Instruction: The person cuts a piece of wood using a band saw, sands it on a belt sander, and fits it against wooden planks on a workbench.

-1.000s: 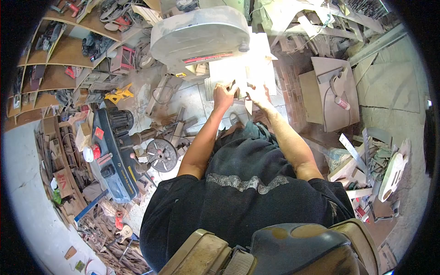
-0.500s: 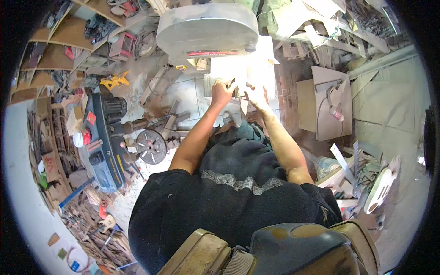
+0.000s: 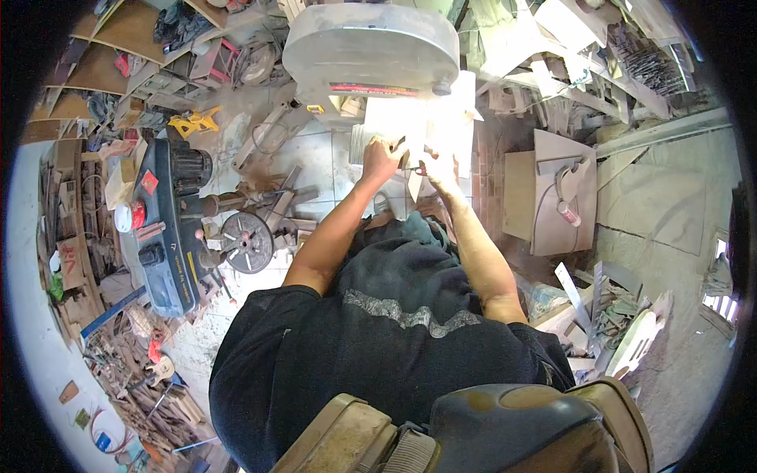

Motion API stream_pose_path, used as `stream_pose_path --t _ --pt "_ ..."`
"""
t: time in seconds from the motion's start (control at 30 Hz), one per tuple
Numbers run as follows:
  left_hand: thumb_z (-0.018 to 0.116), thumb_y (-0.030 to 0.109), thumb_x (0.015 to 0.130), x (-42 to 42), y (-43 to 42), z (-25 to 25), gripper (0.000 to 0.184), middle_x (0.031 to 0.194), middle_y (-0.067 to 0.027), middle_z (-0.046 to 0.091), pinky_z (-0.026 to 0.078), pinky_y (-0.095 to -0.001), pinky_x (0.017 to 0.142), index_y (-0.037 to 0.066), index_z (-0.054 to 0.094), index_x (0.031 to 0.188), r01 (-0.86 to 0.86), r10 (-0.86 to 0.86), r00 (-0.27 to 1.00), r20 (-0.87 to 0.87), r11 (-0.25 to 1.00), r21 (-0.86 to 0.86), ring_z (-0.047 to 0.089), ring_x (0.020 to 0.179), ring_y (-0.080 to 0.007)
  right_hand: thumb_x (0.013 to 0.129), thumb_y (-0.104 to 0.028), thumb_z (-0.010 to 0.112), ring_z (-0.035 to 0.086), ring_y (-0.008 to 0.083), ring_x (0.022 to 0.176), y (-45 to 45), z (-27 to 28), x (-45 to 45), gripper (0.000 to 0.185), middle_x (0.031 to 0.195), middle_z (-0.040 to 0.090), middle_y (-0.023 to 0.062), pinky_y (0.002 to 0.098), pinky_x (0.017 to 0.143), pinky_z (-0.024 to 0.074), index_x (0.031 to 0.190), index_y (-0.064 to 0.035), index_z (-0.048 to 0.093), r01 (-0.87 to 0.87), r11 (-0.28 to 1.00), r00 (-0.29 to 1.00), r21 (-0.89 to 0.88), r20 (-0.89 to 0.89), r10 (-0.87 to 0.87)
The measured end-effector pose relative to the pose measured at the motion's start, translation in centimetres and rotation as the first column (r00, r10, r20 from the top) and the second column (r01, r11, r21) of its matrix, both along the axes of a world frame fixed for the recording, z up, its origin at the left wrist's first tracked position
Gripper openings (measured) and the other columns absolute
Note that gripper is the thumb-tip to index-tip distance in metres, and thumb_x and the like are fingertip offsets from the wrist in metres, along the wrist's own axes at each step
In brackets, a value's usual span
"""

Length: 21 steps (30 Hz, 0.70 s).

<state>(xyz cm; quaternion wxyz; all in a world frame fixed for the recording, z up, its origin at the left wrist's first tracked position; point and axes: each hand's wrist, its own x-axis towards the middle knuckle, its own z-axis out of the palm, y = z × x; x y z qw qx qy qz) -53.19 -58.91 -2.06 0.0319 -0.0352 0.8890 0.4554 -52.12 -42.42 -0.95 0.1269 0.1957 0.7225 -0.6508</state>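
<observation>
My left hand [image 3: 381,160] rests at the near edge of a brightly lit machine table [image 3: 358,146], its fingers curled and bent inward. Facing it, my right hand [image 3: 443,172] is also curled, partly washed out by glare. A small dark gap lies between the fingertips, and whatever they grip is lost in the light. Just below the hands a pale pointed piece [image 3: 415,188], wood-like, sticks out toward my body. Above the table sits the rounded grey upper housing of a band saw [image 3: 371,51]; its blade cannot be made out.
Left of me lies a dark blue machine with a motor [image 3: 169,236] and a round slotted faceplate [image 3: 246,242]. A yellow tool-like object [image 3: 193,122] is beyond it. At right stands a brown board box [image 3: 564,189] with a cable. Wood scraps [image 3: 162,386] crowd the floor.
The whole view has shifted slightly with my head. Both hands stay close together at the table edge, and the pale pointed piece appears slightly lower and further left.
</observation>
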Motion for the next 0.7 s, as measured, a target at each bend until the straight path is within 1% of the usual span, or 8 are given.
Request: stream_pose_path --t 0.1,0.2,0.3,0.4,0.5,0.6,0.7 --pt "0.07 0.033 0.084 -0.1 -0.1 -0.1 0.033 0.08 -0.023 0.069 0.05 -0.0471 0.075 0.004 0.075 0.1 0.012 -0.011 1.0 0.023 0.999 -0.033 0.065 0.081 -0.0394 0.081 -0.014 0.075 0.068 0.0165 0.068 0.0 0.1 -0.1 0.034 0.082 0.067 0.0107 0.0294 0.058 0.0623 0.106 0.0067 0.066 -0.013 1.0 1.0 0.011 -0.007 0.013" --pt "0.07 0.033 0.084 -0.1 0.0 0.0 0.034 0.081 -0.0229 0.069 0.051 -0.0473 0.074 0.004 0.075 0.101 0.002 -0.003 1.0 -0.007 1.0 -0.03 0.065 0.079 -0.0401 0.08 -0.015 0.076 0.068 0.0162 0.068 0.0 -0.5 -0.1 0.034 0.082 0.067 0.0103 0.0294 0.058 0.0621 0.106 0.0058 0.066 0.011 1.0 1.0 0.013 0.0 -0.011" --pt "0.069 0.034 0.084 -0.1 0.0 0.7 0.034 0.081 -0.0224 0.07 0.051 -0.0475 0.075 0.005 0.076 0.103 0.005 -0.005 1.0 0.023 1.0 0.004 0.065 0.08 -0.0402 0.079 -0.015 0.077 0.069 0.0162 0.068 0.2 -0.4 -0.3 0.034 0.082 0.066 0.0104 0.0292 0.058 0.0621 0.103 0.0063 0.065 -0.026 1.0 1.0 0.005 -0.002 0.026" --pt "0.07 0.035 0.085 -0.1 0.1 0.0 0.035 0.071 -0.0223 0.067 0.049 -0.0436 0.063 0.003 0.075 0.1 -0.011 0.01 0.996 -0.093 1.0 -0.006 0.067 0.065 -0.035 0.086 -0.02 0.07 0.068 0.0164 0.067 0.1 -1.1 -0.3 0.04 0.091 0.063 0.0122 0.0275 0.055 0.0605 0.115 0.0061 0.058 -0.031 0.999 1.0 0.038 0.004 0.031" --pt "0.069 0.035 0.085 -0.2 0.0 -0.8 0.036 0.071 -0.0214 0.067 0.049 -0.0431 0.063 0.005 0.075 0.103 -0.009 0.004 0.994 -0.106 0.999 -0.042 0.067 0.065 -0.0342 0.086 -0.019 0.07 0.067 0.0159 0.065 0.2 -1.4 -0.4 0.039 0.09 0.063 0.012 0.0275 0.054 0.0597 0.114 0.007 0.058 -0.03 0.999 0.999 -0.017 0.013 0.03" --pt "0.068 0.037 0.084 -0.4 -0.1 -1.2 0.038 0.086 -0.0259 0.069 0.051 -0.0474 0.075 0.007 0.075 0.105 -0.005 0.005 1.0 0.017 1.0 -0.006 0.066 0.081 -0.0421 0.079 -0.016 0.077 0.069 0.016 0.069 0.2 -1.0 -0.4 0.032 0.082 0.066 0.0107 0.0293 0.057 0.0621 0.095 0.0071 0.062 0.026 0.998 0.999 -0.054 0.026 -0.025" --pt "0.069 0.039 0.084 -0.5 0.0 -1.2 0.039 0.085 -0.0257 0.069 0.051 -0.0474 0.075 0.006 0.076 0.103 -0.022 0.023 0.998 0.05 0.999 -0.034 0.066 0.081 -0.0415 0.079 -0.016 0.076 0.069 0.0164 0.07 0.3 -1.0 -0.5 0.031 0.082 0.067 0.0111 0.0295 0.058 0.0623 0.095 0.0072 0.065 -0.009 1.0 1.0 0.01 -0.011 0.01"
